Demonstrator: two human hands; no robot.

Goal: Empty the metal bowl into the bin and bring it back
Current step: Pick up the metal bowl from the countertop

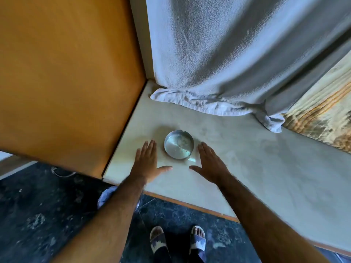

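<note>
Pale and matte, the counter top runs across our view with a thin wooden edge along its near side, a smooth orange-brown panel rising on its left and a grey-white textured cloth hanging at the back, its hem bunched on the surface. On the right we see a slab of banded, yellowish stone-like material. Below the counter lies dark speckled flooring, and our two feet in patterned slides stand on it. Our left hand and right hand are both spread flat and open, palms down, fingers straight and together, thumbs stretched inward toward each other. Neither hand holds anything; we cannot tell whether the palms rest on the counter or hover just above it. Between the two sets of fingertips, close to both but touching neither, sits the metal bowl. It is round, shallow and shiny, with low straight walls and a notch in the far rim, and it stands upright with its mouth facing up. Its flat bottom shows a smeared pale residue. Being circular, it has no long axis that we can make out.
</note>
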